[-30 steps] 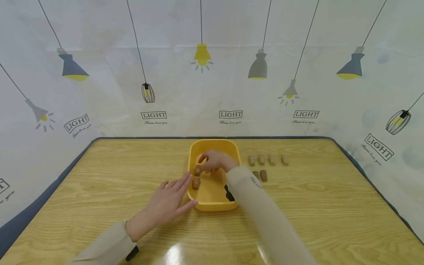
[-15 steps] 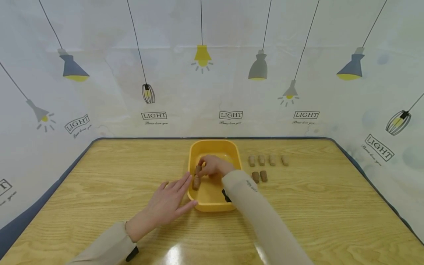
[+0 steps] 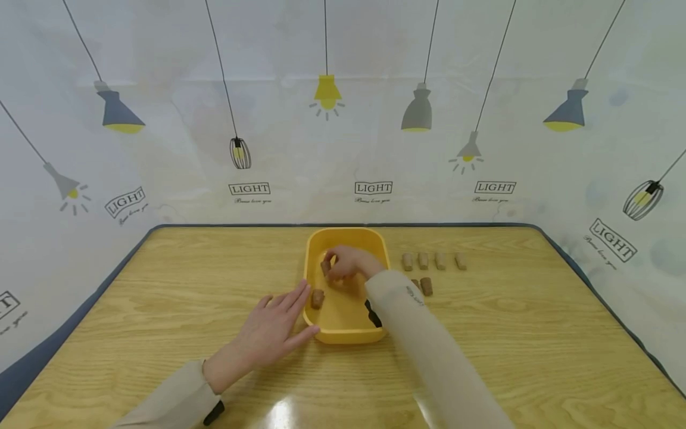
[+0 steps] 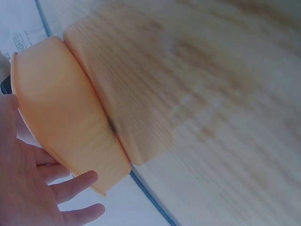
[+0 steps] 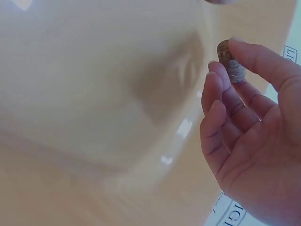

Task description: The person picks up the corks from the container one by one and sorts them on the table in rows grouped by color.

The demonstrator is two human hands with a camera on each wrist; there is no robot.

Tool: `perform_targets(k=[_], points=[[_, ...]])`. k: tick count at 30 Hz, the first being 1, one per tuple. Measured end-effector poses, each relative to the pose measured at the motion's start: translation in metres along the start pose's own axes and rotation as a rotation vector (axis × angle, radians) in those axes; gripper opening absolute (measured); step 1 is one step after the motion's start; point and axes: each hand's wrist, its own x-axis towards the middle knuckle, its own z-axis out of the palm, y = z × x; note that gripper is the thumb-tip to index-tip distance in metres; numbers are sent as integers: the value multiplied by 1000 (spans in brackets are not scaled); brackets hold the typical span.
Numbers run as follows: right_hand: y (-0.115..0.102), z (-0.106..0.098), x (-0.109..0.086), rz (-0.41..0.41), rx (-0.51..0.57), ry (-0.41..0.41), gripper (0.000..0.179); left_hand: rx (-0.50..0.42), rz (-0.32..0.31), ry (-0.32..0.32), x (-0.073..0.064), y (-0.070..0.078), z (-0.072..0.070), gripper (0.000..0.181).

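Observation:
My right hand [image 3: 345, 263] is over the inside of the yellow plastic tub [image 3: 348, 336], pinching a cork [image 5: 231, 61] between thumb and fingers. In the right wrist view the cork has a dark end and a paler end. Another cork [image 3: 317, 299] lies in the tub by its left wall. My left hand [image 3: 270, 328] touches the tub's left rim with its fingers stretched out and spread. The left wrist view shows those fingers against the tub's outer side [image 4: 61, 99].
To the right of the tub, several corks [image 3: 423, 261] stand in a row on the wooden table [image 3: 536, 333]. Nearer, another cork [image 3: 426, 286] stands beside one partly hidden by the right sleeve. A wall sheet printed with lamps [image 3: 375, 143] closes off the back.
My right hand has picked up the farther cork from the tub's left side and moved it slightly away and to the right. My left hand has stayed still.

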Motion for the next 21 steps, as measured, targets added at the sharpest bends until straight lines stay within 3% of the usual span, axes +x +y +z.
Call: perform_targets(k=[14, 21], points=[[-9, -37, -17, -23, -61, 44, 37, -7, 2, 9, -1, 0, 1, 73], [-8, -47, -29, -75, -115, 65, 37, -7, 5, 13, -1, 0, 1, 73]])
